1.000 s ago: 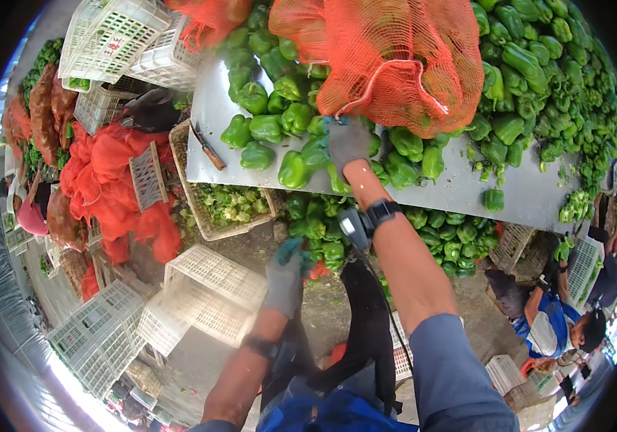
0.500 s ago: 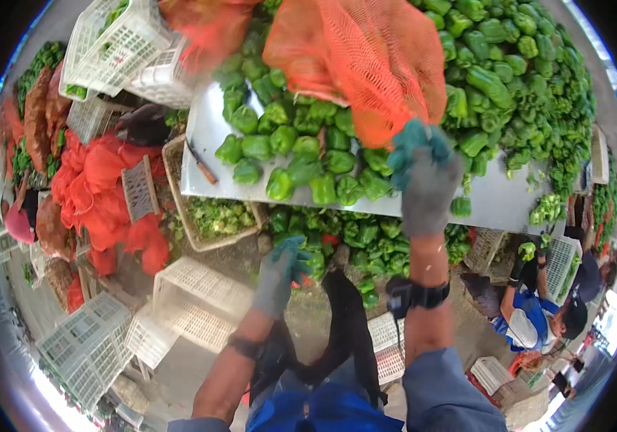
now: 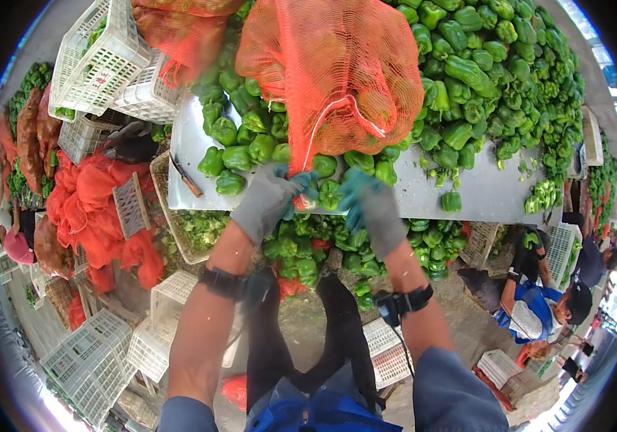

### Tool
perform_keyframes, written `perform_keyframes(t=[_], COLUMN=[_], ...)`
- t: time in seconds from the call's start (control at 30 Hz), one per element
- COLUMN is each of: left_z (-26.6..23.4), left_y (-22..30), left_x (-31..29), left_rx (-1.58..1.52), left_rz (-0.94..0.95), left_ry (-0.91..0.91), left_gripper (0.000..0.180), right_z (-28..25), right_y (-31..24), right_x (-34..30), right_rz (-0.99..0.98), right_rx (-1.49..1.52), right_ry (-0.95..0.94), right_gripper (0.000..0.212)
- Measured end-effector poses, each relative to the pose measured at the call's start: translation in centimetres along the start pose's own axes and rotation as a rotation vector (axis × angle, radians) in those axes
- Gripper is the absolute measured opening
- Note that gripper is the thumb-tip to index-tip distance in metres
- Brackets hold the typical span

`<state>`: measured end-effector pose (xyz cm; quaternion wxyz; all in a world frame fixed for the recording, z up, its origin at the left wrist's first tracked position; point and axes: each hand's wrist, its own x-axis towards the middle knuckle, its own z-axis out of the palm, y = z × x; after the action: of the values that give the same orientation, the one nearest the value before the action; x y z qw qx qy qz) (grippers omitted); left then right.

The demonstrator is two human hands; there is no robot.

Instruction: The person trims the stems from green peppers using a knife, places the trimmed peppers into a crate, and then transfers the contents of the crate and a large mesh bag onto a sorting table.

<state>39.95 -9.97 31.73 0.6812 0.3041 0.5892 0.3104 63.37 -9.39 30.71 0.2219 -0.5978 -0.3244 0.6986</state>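
My left hand, in a grey glove with teal fingers, is closed around the gathered lower end of an orange mesh bag at the table's near edge. Green bell peppers fill the bag, and a white drawstring loops over its mesh down toward that hand. To its right my right hand, gloved alike, hovers by the table edge with its fingers slightly blurred but apart, and nothing shows in them. Loose green bell peppers lie on the metal table around the bag.
A large heap of bell peppers covers the table's right side. A knife lies at the left corner. White crates stand at far left, beside red mesh bags. Below the table are more peppers. A co-worker sits at right.
My left hand has risen from below the table edge and taken the mesh bag's end. My right hand has let go of the bag and moved down-left. The bag's loose end has swung left.
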Motion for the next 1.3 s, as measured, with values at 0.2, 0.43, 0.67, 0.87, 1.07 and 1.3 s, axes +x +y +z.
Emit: perform_keyframes(t=[0.2,0.43,0.67,0.87,1.07,1.3], left_z=[1.5,-0.5,0.5,1.6,4.1,6.3], left_y=[0.9,10.1,6.0,4.4,4.9,-1.8], left_x=[-1.6,-8.3,-6.7,-3.2,-1.9,-9.2], left_rx=[-0.067,-0.587,-0.189,0.272,0.784,1.305], left_rz=[-0.039,0.392,0.155,0.181,0.059,0.186], left_ry=[0.066,-0.127,0.061,0.116,0.019,0.135], left_gripper=[0.032,0.033,0.044,0.058,0.049,0.035], right_z=[-4.9,-8.6,-2.5,0.8,3.4,-0.3], right_y=[-4.3,-19.8,-15.1,-2.8,4.0,10.9], right_x=[9.9,-0.5,-4.0,-3.0,-8.8,-4.5], right_rz=[0.091,-0.888,-0.562,-0.604,-1.066,0.036], right_rx=[0.341,0.179,0.108,-0.351,-1.048,0.600], right_ry=[0.167,0.051,0.038,0.013,-0.096,-0.501], right_gripper=[0.060,0.032,0.032,0.018,0.023,0.052])
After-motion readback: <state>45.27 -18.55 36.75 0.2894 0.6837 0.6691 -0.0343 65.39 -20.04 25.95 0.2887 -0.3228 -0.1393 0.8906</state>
